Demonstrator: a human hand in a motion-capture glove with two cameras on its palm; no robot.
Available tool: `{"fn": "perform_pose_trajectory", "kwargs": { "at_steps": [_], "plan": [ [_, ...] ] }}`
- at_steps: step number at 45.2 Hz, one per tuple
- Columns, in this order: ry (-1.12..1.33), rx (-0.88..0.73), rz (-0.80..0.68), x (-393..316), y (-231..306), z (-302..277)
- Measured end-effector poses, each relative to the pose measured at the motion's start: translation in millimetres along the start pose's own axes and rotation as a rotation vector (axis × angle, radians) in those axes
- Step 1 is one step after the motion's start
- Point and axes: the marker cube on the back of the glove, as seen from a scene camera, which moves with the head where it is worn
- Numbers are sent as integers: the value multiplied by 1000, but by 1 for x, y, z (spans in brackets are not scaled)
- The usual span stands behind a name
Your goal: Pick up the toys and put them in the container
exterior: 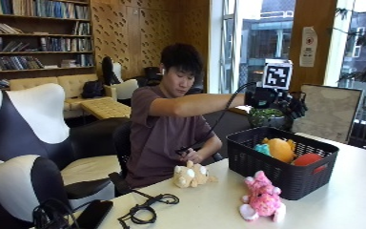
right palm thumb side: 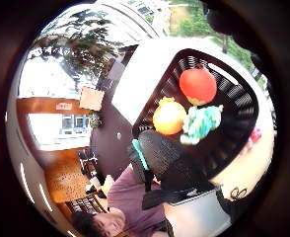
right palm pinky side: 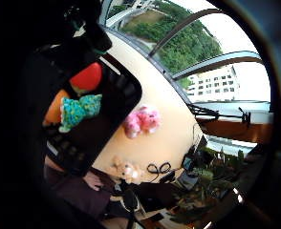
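Toys: three sat in the basket (exterior: 278,183) right below the gloved right hand (exterior: 290,106), which hovered, fingers apparently spread, gripping nothing, likely post-drop. Pink toy (exterior: 261,196) and tan toy (exterior: 190,174) lay outside, well below it, toward the person.

Slatted black plastic basket (exterior: 278,177), fuzzy plush toys (exterior: 261,196)

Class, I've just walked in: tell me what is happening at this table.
A seated person holds the gloved right hand above a black basket on the white table. The basket already holds an orange toy, a red toy and a teal toy. A pink plush and a tan plush lie on the table outside it.
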Motion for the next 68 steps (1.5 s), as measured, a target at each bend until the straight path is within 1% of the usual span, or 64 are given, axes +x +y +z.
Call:
{"fn": "perform_pose_trajectory", "kwargs": {
  "at_steps": [4, 8, 12, 14, 18, 20, 23, 29, 32, 41, 51, 53, 56, 63, 68],
  "plan": [
    [-6, -10, -3, 19, 14, -10],
    [104, -5, 35, 54, 29, -17],
    [80, 9, 30, 79, 46, -27],
    [48, 14, 67, 91, 54, -31],
    [-3, 29, 193, 117, 65, -35],
    [7, 30, 212, 130, 71, -33],
    [29, 22, 198, 146, 80, -25],
    [45, -6, 202, 169, 90, 10],
    [33, -41, 182, 174, 92, 34],
    [1, -147, 193, 187, 76, 114],
    [-64, -354, 146, 177, 47, 225],
    [-119, -339, 124, 180, 43, 236],
    [-189, -267, 92, 189, 37, 243],
    [-180, -105, 82, 194, 28, 245],
    [-193, -64, 110, 192, 24, 243]
  ]
}}
